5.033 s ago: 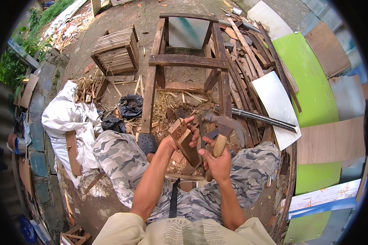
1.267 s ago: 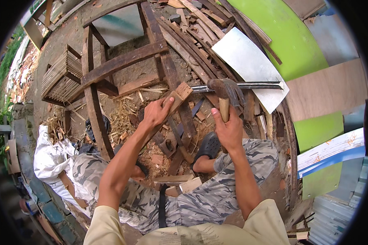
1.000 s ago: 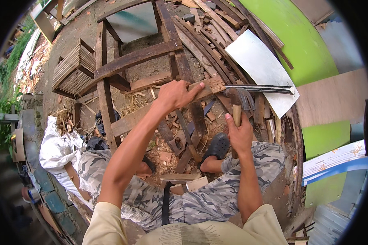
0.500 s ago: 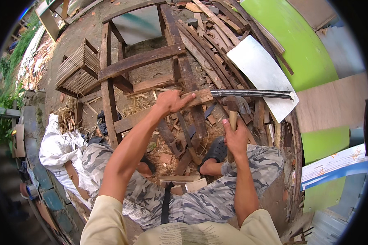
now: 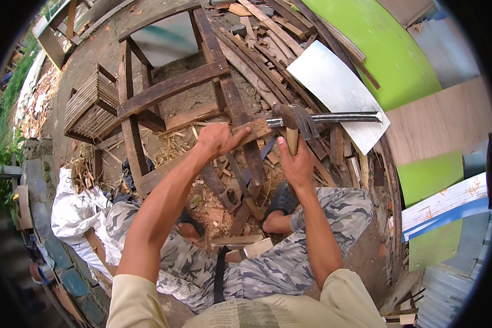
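Note:
My left hand (image 5: 217, 140) is closed over a wooden board (image 5: 164, 174), near the board's right end. That board lies across the legs of a dark wooden frame (image 5: 175, 89). From its end a long black and silvery strip (image 5: 347, 117) reaches to the right; how the two are joined is hidden. In my right hand (image 5: 298, 167) I grip a claw hammer (image 5: 292, 136) by its wooden handle, close under the head. The rusty hammer head overlaps the strip just beside the board's end; whether they touch I cannot tell.
A handsaw (image 5: 239, 183) lies among wood chips between my feet. Piled timber (image 5: 279, 52) and a white sheet (image 5: 339, 90) are ahead on the right, with green panels (image 5: 385, 49) beyond. A slatted wooden piece (image 5: 93, 112) stands left, and a white sack (image 5: 74, 210) sits by my left knee.
The hammer has risen and its head has moved from below the strip to over it, closer to the board's end. My left hand keeps its hold. The whole view has shifted slightly.

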The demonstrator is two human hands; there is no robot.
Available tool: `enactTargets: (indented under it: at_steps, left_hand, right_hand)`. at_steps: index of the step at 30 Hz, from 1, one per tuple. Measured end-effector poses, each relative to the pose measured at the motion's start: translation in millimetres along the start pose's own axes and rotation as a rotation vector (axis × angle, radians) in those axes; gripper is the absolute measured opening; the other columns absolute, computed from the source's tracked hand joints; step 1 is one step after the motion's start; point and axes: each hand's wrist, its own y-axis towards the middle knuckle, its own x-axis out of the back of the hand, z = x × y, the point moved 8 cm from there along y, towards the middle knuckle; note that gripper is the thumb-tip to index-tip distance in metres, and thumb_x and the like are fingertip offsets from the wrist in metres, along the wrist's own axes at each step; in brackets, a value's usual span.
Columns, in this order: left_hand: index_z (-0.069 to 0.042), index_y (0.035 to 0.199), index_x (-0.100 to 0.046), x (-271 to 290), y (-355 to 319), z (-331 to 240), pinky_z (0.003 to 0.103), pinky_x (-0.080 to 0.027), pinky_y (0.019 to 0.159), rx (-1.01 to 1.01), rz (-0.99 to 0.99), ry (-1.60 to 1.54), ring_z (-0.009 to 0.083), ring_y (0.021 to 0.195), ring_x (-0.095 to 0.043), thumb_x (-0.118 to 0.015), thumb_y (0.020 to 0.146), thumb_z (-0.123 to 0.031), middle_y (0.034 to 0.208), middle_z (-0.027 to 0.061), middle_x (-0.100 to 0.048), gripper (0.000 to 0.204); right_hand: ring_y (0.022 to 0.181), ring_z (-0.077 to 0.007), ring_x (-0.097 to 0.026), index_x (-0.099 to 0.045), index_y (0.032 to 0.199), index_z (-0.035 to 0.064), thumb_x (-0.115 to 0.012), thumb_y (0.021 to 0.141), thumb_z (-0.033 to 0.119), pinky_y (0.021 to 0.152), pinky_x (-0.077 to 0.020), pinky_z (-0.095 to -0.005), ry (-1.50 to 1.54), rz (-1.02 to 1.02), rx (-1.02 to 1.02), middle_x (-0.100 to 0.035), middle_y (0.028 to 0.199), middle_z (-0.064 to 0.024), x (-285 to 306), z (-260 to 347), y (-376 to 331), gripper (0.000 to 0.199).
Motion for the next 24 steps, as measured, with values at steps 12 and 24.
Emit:
enactTargets:
  at_steps: [12,24]
  left_hand:
    - [0.003,0.066,-0.068,2,0,-4,0.047,-0.056,0.06,-0.008,0.023,0.011,0.0345,0.066,-0.069,-0.028,0.093,-0.079,0.069,0.0247,-0.067,0.096]
    - [0.005,0.062,-0.065,3,2,-5,0.048,-0.055,0.06,-0.008,-0.018,0.012,0.0332,0.063,-0.068,-0.029,0.092,-0.081,0.066,0.024,-0.065,0.098]
  right_hand:
    - [0.074,-0.0452,-0.065,-0.061,0.095,-0.0041,-0.063,0.096,0.035,0.065,-0.0491,-0.0495,0.114,-0.037,-0.072,-0.065,0.078,-0.0275,6,-8,9,0.039]
    - [0.064,-0.04,-0.063,-0.06,0.092,-0.0042,-0.063,0.096,0.027,0.059,-0.0483,-0.0466,0.142,-0.143,-0.011,-0.063,0.069,-0.0228,2,-13,11,0.032]
